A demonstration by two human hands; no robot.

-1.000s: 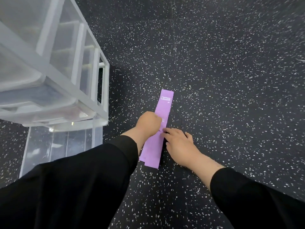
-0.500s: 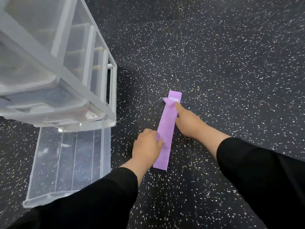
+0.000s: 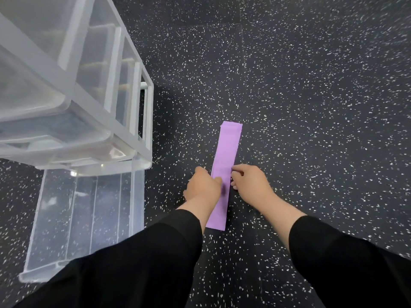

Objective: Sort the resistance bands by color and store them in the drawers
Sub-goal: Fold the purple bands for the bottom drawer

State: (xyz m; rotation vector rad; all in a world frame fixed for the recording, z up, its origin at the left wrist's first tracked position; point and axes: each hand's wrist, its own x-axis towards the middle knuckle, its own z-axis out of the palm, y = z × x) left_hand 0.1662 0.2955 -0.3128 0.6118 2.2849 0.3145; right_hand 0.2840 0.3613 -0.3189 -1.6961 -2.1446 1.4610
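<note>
**A:** What lies in front of the person?

**B:** A purple resistance band [image 3: 225,170], a long flat strip, lies on the black speckled floor [image 3: 311,130]. It runs lengthwise away from the person and leans a little to the right at its far end. The colour is a soft, even lilac. The far end is squared off, and a thin edge line there suggests two layers lying one on the other. The near end is cut straight too.

**A:** Where are the hands?

**B:** Both are at the middle of the band, one on each side. The left hand [image 3: 203,187] rests on the band's left edge, its fingers [image 3: 216,180] curled, with a fingertip lying on the purple material. The right hand [image 3: 250,185] sits against the right edge, its fingers bent and the tips touching the strip's side. Whether either hand truly pinches the band or only presses on it, I cannot tell. Black sleeves [image 3: 144,258] cover both arms to the wrists.

**A:** And the drawers?

**B:** To the left stands a clear plastic drawer unit [image 3: 124,121] with a white frame. Its lowest drawer [image 3: 84,218] is pulled out towards the person, and the speckled floor shows through its transparent bottom. The band lies well apart from it, to the right, on the floor.
</note>
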